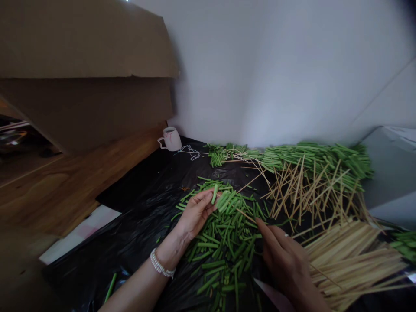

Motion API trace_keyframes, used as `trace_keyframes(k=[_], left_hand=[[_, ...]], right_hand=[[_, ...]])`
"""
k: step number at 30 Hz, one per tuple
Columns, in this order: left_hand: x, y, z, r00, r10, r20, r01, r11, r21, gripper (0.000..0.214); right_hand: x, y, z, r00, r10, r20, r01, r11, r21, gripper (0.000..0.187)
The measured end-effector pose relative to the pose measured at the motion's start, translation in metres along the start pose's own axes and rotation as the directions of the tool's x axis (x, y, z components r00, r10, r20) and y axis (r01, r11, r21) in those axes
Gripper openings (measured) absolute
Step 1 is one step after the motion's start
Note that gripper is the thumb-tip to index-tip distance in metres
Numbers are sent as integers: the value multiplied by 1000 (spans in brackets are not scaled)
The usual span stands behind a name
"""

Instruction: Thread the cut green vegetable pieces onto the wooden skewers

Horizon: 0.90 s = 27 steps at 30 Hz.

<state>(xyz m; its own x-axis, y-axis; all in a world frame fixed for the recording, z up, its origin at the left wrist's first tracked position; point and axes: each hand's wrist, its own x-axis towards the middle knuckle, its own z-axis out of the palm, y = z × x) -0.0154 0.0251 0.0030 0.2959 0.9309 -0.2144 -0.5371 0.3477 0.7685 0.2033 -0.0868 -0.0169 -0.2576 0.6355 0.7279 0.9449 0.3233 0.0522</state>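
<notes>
My left hand (198, 210), with a beaded bracelet at the wrist, pinches a short green stem piece (215, 193) at the tip of a thin wooden skewer (246, 215). Several cut green pieces (229, 202) are threaded side by side on that skewer. Its bare shaft runs down to the right into my right hand (286, 255), whose fingers are closed round it. Both hands are over a loose pile of cut green stems (211, 247) lying on a black plastic sheet (130, 242).
Filled skewers (312, 154) lie stacked along the wall, sticks pointing forward. Bare skewers (351, 260) are heaped at the right. A white mug (171, 139) stands at the back beside tangled string (191, 152). A large cardboard box (87, 47) is at the left; a pale box (390, 164) is at the right.
</notes>
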Motion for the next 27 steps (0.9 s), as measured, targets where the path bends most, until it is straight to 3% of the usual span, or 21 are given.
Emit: trace_keyframes(k=[16,27], left_hand=[[1,4,0,999,-12,-50,10,999,-40,26],[4,5,-2,997,64,-50,-60,995,76,27]], right_hand=[[-1,0,1,1000,-5,2,5,1000,5,48],[-7,2,3,1000,1,21,-2,1000,24,61]])
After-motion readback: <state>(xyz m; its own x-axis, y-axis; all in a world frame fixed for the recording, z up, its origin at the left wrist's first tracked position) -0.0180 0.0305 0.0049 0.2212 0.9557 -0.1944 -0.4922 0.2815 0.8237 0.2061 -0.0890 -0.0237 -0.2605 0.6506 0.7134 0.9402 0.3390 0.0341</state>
